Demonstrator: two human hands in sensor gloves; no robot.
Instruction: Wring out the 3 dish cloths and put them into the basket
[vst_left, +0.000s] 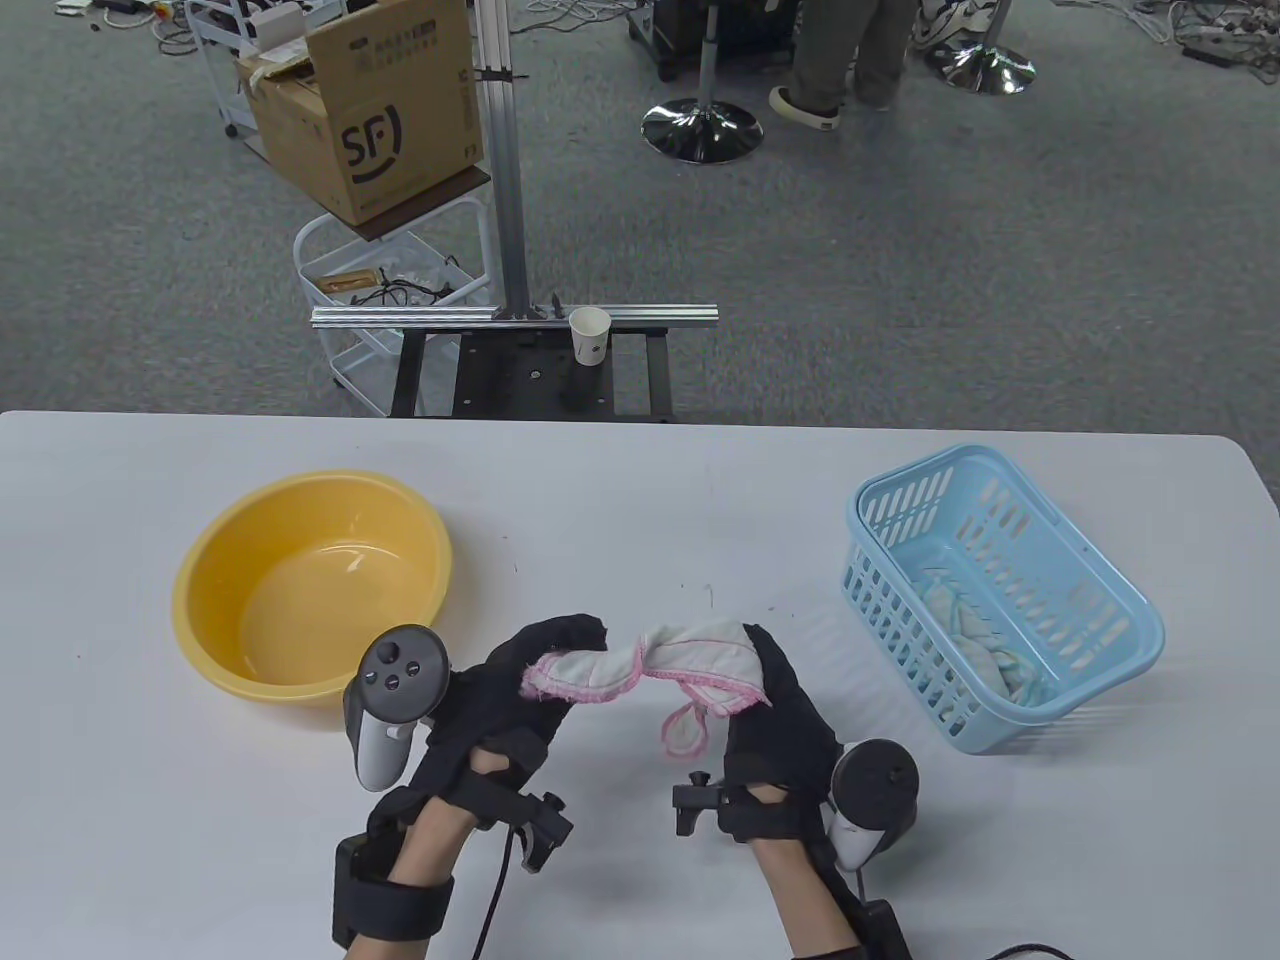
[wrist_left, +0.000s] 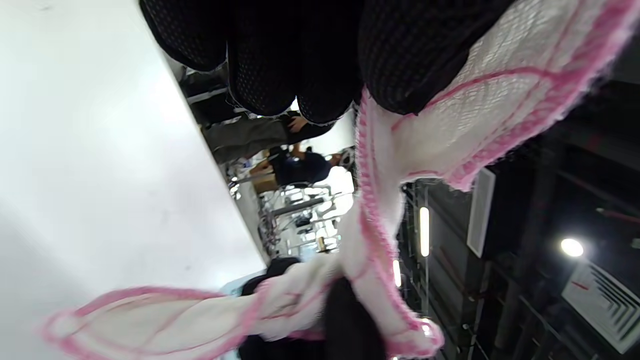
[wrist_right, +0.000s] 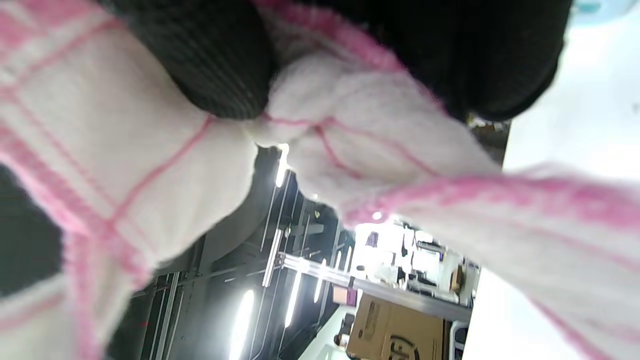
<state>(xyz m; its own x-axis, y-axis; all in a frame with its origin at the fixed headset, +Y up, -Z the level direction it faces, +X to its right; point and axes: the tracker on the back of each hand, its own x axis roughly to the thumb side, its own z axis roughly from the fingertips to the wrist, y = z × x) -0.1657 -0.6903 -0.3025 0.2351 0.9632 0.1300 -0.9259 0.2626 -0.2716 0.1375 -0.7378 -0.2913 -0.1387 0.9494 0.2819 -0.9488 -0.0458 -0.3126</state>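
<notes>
A white dish cloth with pink edging (vst_left: 640, 675) is stretched and twisted between both hands above the table's front middle. My left hand (vst_left: 540, 680) grips its left end with curled fingers; my right hand (vst_left: 770, 680) grips the right end, and a loose corner hangs below. The left wrist view shows the cloth (wrist_left: 380, 210) running from my gloved fingers (wrist_left: 280, 60) down toward the other hand. In the right wrist view the bunched cloth (wrist_right: 350, 130) fills the frame under my fingers (wrist_right: 215, 60). The light blue basket (vst_left: 1130, 640) at the right holds crumpled blue-white cloth (vst_left: 985, 625).
A yellow basin (vst_left: 200, 590) with water sits at the left of the white table (vst_left: 640, 480), close to my left hand. Beyond the far edge stand a metal frame with a paper cup (vst_left: 589, 335), a cardboard box (vst_left: 370, 110) and a person's legs (vst_left: 850, 60).
</notes>
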